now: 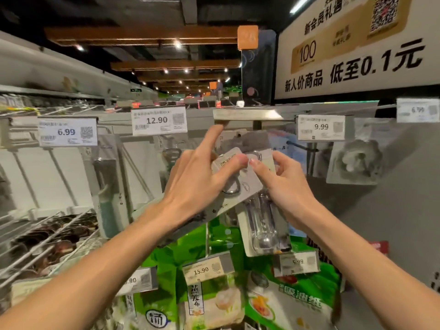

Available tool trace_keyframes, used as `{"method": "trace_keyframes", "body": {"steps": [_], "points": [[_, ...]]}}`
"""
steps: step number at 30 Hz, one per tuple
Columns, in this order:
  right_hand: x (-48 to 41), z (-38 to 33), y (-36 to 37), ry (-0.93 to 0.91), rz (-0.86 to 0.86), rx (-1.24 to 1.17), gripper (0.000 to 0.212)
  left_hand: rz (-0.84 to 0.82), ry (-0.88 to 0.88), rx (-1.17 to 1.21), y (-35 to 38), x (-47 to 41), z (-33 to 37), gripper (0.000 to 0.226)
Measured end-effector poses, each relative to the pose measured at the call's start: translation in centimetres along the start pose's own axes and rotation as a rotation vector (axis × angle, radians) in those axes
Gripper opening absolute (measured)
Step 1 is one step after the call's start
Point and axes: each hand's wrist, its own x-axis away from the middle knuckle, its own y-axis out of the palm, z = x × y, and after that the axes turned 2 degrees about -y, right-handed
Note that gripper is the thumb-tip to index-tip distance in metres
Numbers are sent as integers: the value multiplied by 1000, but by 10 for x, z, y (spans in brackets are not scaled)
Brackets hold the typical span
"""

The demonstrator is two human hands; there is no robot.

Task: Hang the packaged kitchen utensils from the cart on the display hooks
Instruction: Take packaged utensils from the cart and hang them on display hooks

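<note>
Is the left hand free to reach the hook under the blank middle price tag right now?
Probably yes: the left hand pinches a packaged utensil, but its forefinger already points up just below that tag, nothing between.

Two carded utensil packs sat at centre before the hook display: the left hand gripped the tilted pack, which overlapped the upright pack held by the right hand. The 12.90 tag hung above-left, the 9.99 tag above-right, the 15.90 tag below.
</note>
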Motion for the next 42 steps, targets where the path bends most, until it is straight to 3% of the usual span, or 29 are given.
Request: {"method": "trace_keyframes", "body": {"steps": [6,12,22,26,31,34,39,42], "points": [[-8,2,-4,-19,-62,-54,17,-35,3,-107,-7,-10,12,85],[-26,5,4,-9,-56,-58,6,-63,23,-281,-9,-13,16,94],[-44,31,17,57,28,41,23,-48,57,-436,-12,-17,4,88],[-55,39,20,172,45,19,19,-42,58,-408,-12,-17,2,82],[-62,42,19,141,34,98,10,-50,66,-342,-12,-18,-1,74],[-57,46,14,136,24,112,20,-66,68,-305,-11,-20,-3,73],[-6,34,5,34,225,72,26,-72,51,-127,-7,-18,0,71],[36,16,13,75,-41,-105,40,-34,14,13,4,-15,3,70]]}}
